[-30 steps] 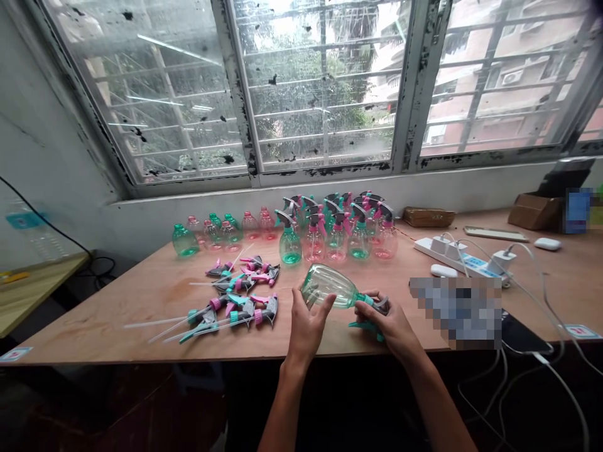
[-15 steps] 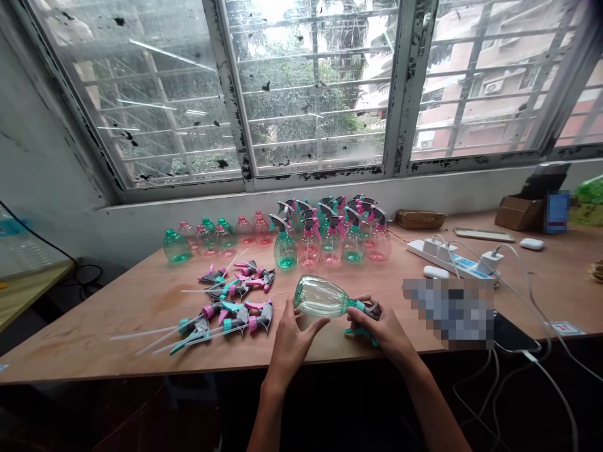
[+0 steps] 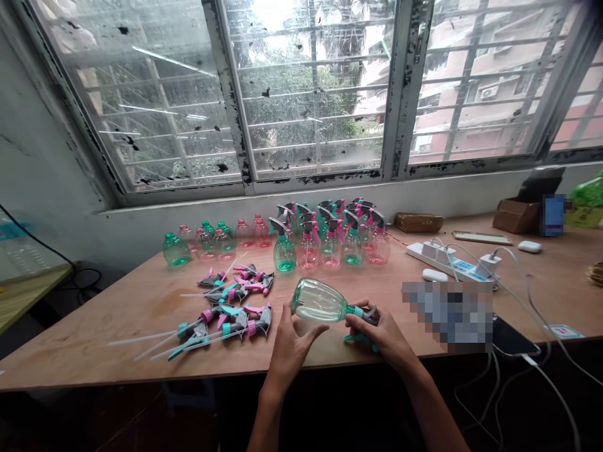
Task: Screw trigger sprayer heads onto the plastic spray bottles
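Observation:
I hold a clear green spray bottle on its side just above the wooden table. My left hand cups the bottle's round body from below, fingers curled round it. My right hand grips the teal and grey trigger head at the bottle's neck. Left of my hands lies a heap of loose trigger heads with long dip tubes. Behind them stand several capless bottles, and to the right of those several bottles with trigger heads fitted.
A white power strip with plugs and cables lies at the right, beside a white mouse and a dark phone. A cardboard box and a brown packet sit by the window wall. A second table stands at far left.
Both hands kept their hold on the bottle and trigger head, with the bottle shifting a little left and lower in the picture. The camera view drifted slightly.

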A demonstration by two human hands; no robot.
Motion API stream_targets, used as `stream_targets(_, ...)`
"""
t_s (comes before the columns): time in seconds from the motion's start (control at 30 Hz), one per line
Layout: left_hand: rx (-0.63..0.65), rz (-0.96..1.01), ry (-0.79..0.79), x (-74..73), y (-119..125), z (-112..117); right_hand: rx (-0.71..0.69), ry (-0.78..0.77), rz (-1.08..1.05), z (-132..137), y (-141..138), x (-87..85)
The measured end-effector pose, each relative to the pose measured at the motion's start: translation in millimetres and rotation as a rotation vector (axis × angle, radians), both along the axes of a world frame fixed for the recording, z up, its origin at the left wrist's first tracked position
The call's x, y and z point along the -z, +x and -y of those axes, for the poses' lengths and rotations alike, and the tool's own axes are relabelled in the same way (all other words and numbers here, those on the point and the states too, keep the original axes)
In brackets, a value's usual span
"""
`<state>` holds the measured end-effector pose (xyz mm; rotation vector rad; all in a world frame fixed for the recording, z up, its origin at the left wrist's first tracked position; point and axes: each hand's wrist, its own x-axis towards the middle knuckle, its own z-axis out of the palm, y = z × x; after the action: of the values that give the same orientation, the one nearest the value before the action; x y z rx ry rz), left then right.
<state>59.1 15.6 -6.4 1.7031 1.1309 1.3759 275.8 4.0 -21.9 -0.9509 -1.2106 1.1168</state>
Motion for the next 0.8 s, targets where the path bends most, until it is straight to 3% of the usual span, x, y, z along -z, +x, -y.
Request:
stream_targets(0.13,0.057,0.064,-0.009,-0.7,-0.2,-0.8,-0.003,0.0,0.002,0.4,-0.6,-0.9)
stream_targets(0.33,-0.094,-0.046,0.126,6.2,-3.8,-6.3,0.005,0.01,-0.043,1.5,-1.4,-2.2)
stream_targets(0.47,-0.061,-0.056,0.098,3.1,-2.6,-2.7,0.0,-0.007,-0.031,1.1,-1.5,-2.8)
stream_targets(0.6,-0.006,0.063,0.037,2.7,-2.8,-2.4,0.002,-0.014,-0.008,0.9,-1.1,-1.2)
stream_targets(0.8,-0.025,0.05,0.07,9.0,-6.9,-8.2,0.001,0.016,-0.055,1.6,-0.6,0.1)
